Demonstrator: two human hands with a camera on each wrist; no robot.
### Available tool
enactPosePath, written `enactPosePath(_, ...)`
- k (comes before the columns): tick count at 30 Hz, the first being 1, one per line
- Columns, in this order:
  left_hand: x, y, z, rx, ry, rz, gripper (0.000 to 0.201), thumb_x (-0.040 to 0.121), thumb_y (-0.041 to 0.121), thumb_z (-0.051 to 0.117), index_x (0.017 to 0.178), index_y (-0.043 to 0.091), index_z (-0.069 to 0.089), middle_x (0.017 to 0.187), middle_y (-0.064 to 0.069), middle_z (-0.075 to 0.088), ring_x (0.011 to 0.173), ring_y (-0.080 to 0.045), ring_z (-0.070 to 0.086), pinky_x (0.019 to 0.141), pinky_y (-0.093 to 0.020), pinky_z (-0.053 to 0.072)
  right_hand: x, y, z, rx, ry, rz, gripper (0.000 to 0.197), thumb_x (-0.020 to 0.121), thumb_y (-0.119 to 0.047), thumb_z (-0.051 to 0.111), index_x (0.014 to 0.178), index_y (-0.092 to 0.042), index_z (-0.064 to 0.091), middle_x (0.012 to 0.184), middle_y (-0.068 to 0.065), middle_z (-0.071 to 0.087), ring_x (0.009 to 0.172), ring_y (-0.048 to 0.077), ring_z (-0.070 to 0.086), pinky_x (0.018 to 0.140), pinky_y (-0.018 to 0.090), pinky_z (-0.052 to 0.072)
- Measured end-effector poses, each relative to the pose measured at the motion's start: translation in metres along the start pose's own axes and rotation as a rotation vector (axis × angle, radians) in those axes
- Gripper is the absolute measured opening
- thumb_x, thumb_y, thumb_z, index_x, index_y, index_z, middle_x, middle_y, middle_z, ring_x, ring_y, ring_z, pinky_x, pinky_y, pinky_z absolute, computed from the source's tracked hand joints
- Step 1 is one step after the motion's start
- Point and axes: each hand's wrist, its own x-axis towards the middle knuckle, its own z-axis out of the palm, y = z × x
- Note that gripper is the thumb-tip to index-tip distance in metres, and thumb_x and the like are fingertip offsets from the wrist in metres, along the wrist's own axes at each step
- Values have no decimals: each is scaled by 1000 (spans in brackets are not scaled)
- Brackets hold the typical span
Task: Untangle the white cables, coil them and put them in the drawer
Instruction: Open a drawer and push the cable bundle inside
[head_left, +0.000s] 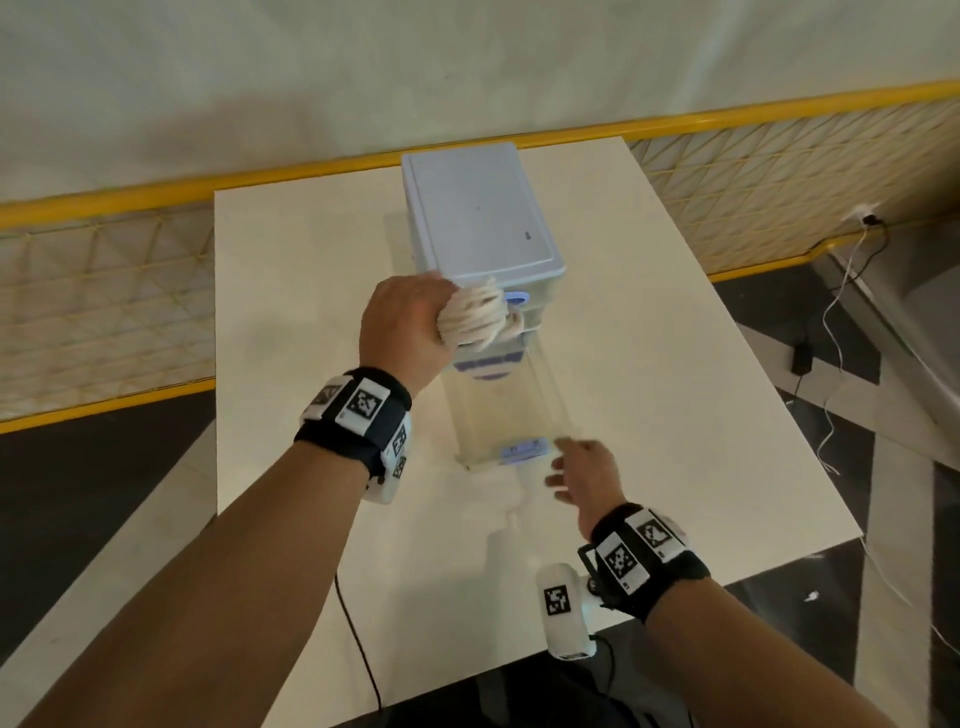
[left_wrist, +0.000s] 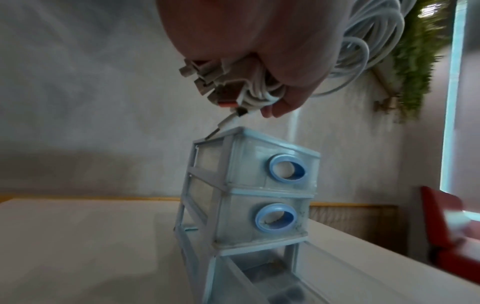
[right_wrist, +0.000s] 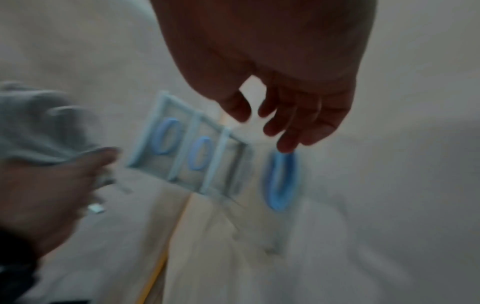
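Note:
My left hand (head_left: 410, 322) grips a bundle of coiled white cables (head_left: 475, 317) in front of the top of a small pale-blue drawer unit (head_left: 480, 208). In the left wrist view the coils (left_wrist: 369, 37) bulge past the palm and several plugs (left_wrist: 207, 82) stick out below the fingers, just above the unit (left_wrist: 254, 185). The clear bottom drawer (head_left: 511, 410) is pulled far out toward me. My right hand (head_left: 582, 473) hovers with relaxed fingers just right of the drawer's blue ring handle (head_left: 522, 449), holding nothing; the right wrist view is blurred.
The unit stands on a white table (head_left: 291, 312). A yellow mesh barrier (head_left: 104, 291) runs behind it. Cables and a black adapter (head_left: 802, 358) lie on the floor at the right. The two upper drawers (left_wrist: 272, 170) are closed.

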Motion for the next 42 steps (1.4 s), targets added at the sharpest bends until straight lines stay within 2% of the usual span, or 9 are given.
enactPosePath(4, -31, 0, 10, 204, -213, 285, 8, 63, 12, 55, 67, 17, 60, 57, -3, 61, 55, -27, 60, 67, -33, 31, -41, -73, 1, -55, -67, -589, 25, 90, -44, 50, 100, -21, 55, 100, 2, 63, 86, 18, 61, 70, 33, 49)
enactPosePath(8, -47, 5, 22, 324, -403, 452, 31, 63, 15, 33, 67, 20, 64, 53, 1, 60, 51, -22, 59, 70, -33, 33, -58, -94, 21, -962, -215, -984, 62, 82, -46, 59, 131, -11, 42, 134, 8, 49, 124, 23, 43, 100, 31, 36)
enactPosePath(13, -48, 14, 20, 425, -398, 562, 13, 63, 9, 50, 60, 18, 59, 50, 3, 59, 54, -21, 57, 72, -33, 30, -53, -88, 28, -1137, -490, -511, 49, 74, -41, 67, 113, -16, 50, 108, -1, 59, 91, 16, 56, 68, 23, 43)
enactPosePath(19, -49, 16, 37, 309, -506, 438, 24, 73, 20, 38, 64, 18, 59, 58, 5, 62, 63, -20, 61, 77, -36, 31, -47, -76, 30, -1191, -372, -538, 24, 77, -29, 61, 93, -13, 51, 92, 6, 61, 75, 21, 55, 60, 26, 40)
enactPosePath(21, -47, 14, 40, 202, -526, 369, 17, 75, 23, 48, 81, 17, 63, 78, 3, 68, 82, -22, 64, 85, -39, 29, -40, -72, 28, -1192, -330, -520, 19, 80, -27, 56, 88, -13, 48, 86, 6, 56, 72, 23, 53, 58, 27, 39)
enactPosePath(25, -35, 2, 36, -30, -424, 150, 63, 72, 29, 65, 130, 26, 40, 136, 2, 48, 132, -15, 32, 101, -45, 22, -17, -67, 23, -1231, -162, -473, 25, 84, -23, 51, 101, -4, 47, 94, 11, 54, 82, 31, 54, 67, 31, 40)
enactPosePath(29, -16, -16, 22, 8, -156, -14, 53, 85, 30, 39, 136, 18, 44, 143, -4, 46, 132, -21, 38, 97, -46, 33, 11, -57, 37, -1278, -67, -436, 25, 89, -13, 47, 111, -3, 43, 117, 15, 52, 106, 32, 57, 83, 34, 44)
enactPosePath(33, -13, -28, 23, 82, -278, -76, 57, 93, 38, 26, 146, 18, 32, 156, -1, 27, 143, -21, 26, 103, -44, 28, 34, -49, 61, -1297, -28, -358, 31, 90, -13, 45, 119, -2, 44, 124, 18, 50, 113, 32, 55, 91, 37, 46)
enactPosePath(42, -15, -34, 21, 29, -350, -129, 57, 98, 30, 38, 150, 29, 16, 160, 12, 9, 144, -13, 19, 104, -41, 20, 64, -50, 104, -1114, 158, -229, 44, 92, -15, 44, 130, 5, 31, 128, 19, 44, 114, 33, 52, 95, 38, 44)
